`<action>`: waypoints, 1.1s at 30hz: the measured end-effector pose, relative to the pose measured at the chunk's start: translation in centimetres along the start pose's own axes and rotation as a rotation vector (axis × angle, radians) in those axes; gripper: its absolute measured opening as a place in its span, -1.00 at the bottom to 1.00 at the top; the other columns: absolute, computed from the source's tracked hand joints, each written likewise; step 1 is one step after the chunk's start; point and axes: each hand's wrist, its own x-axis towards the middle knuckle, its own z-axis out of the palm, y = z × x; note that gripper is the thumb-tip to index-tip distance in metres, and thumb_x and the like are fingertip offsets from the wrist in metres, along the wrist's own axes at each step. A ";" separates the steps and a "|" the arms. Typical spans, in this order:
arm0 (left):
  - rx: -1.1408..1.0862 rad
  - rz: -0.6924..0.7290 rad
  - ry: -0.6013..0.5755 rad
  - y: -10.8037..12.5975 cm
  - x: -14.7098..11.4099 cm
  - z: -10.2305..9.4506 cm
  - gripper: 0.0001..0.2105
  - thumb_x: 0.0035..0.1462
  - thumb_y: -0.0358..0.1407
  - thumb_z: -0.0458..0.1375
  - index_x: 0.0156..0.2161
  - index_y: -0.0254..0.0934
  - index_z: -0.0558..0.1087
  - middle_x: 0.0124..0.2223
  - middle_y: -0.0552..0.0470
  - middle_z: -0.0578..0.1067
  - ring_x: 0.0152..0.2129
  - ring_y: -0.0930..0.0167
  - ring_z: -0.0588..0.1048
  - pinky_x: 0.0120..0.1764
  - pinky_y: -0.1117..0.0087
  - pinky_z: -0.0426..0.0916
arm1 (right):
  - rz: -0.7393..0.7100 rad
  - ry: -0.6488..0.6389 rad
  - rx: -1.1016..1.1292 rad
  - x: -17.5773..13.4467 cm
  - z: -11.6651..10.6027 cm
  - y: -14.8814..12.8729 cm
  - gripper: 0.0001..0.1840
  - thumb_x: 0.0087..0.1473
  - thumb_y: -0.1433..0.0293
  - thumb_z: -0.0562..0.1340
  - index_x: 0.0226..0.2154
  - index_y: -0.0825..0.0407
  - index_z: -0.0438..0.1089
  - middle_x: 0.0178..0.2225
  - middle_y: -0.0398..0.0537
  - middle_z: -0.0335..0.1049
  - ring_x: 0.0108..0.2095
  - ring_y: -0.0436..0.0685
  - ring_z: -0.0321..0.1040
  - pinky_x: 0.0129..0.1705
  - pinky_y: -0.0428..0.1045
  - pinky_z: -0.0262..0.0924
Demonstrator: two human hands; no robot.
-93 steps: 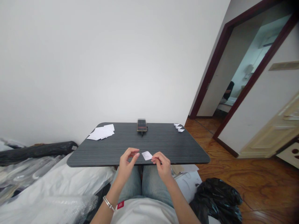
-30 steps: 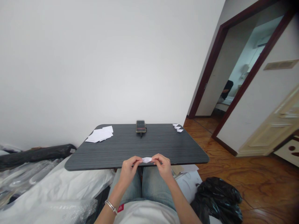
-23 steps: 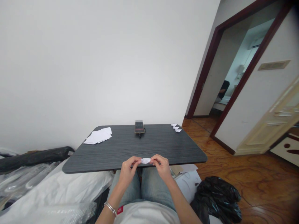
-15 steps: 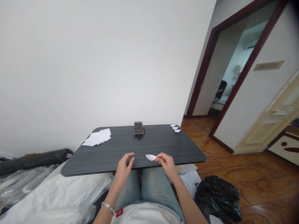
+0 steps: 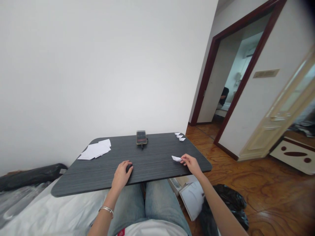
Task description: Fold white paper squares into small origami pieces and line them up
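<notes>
Currently, R hand (image 5: 193, 164) pinches the folded slip (image 5: 176, 158) by its R end; slip points L from the grip, long axis approx. L–R, over tabletop (image 5: 152, 168) (contact: can't tell). 3 other slips (image 5: 182, 139) lie beyond, far R corner, R hand nearer. L hand (image 5: 121, 173): loosely curved, thumb apart, nothing visible held. Red tag (image 5: 121, 232) on shirt (image 5: 152, 228); phone (image 5: 141, 138), rear ctr.: text illegible.

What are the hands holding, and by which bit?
The right hand pinches a small folded white paper by its right end. The left hand holds nothing that shows.
</notes>
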 end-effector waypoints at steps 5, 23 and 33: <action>0.031 0.005 -0.002 0.0 -0.1 0.0 -0.74 0.08 -0.23 -0.05 -0.22 -0.26 0.42 -0.06 -0.08 0.40 -0.11 0.27 0.34 -0.06 0.23 0.22 | 0.028 0.009 -0.037 2.6 -2.9 2.8 -0.85 -0.05 0.37 0.09 -0.47 0.07 0.33 -0.53 -0.04 0.44 -0.48 0.10 0.41 -0.55 -0.08 0.28; 0.059 0.015 0.001 -0.4 0.4 0.2 -0.75 0.06 -0.20 -0.04 -0.24 -0.21 0.42 -0.09 -0.04 0.43 -0.13 0.26 0.37 -0.07 0.20 0.25 | 0.034 0.099 -0.230 9.1 -8.0 7.8 -0.82 -0.12 0.48 0.08 -0.47 0.05 0.39 -0.56 -0.10 0.39 -0.52 0.06 0.32 -0.54 -0.11 0.16; 0.105 0.010 -0.027 -0.4 0.5 0.2 -0.73 0.07 -0.17 -0.05 -0.22 -0.21 0.42 -0.08 -0.03 0.43 -0.12 0.27 0.37 -0.06 0.22 0.26 | 0.050 0.132 -0.214 12.1 -6.9 9.1 -0.81 -0.12 0.42 0.07 -0.49 0.07 0.39 -0.65 -0.16 0.34 -0.67 0.01 0.21 -0.57 -0.11 0.09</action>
